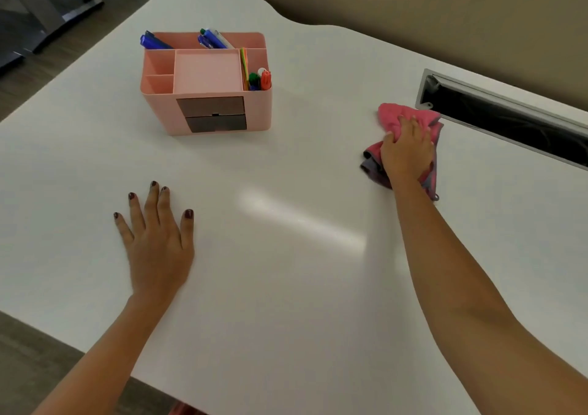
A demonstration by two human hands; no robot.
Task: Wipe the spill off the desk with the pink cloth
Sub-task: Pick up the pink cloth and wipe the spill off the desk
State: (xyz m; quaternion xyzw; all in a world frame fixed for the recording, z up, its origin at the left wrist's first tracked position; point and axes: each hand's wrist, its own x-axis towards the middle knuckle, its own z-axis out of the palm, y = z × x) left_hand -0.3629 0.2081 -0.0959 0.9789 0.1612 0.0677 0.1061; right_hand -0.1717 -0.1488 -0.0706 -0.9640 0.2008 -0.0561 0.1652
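Note:
A crumpled pink cloth [394, 116] with a grey edge lies on the white desk [302, 287] at the right, close to the cable slot. My right hand [407, 150] presses down on it with fingers curled into the fabric. My left hand [157, 233] rests flat on the desk at the lower left, fingers spread, holding nothing. I cannot make out a spill on the desk surface; only a bright streak of reflected light shows near the middle.
A pink desk organiser [206, 83] with pens, markers and two dark drawers stands at the back left. A long open cable slot [509, 118] with a grey frame runs along the right back edge. The desk's near edge and the floor show at the lower left.

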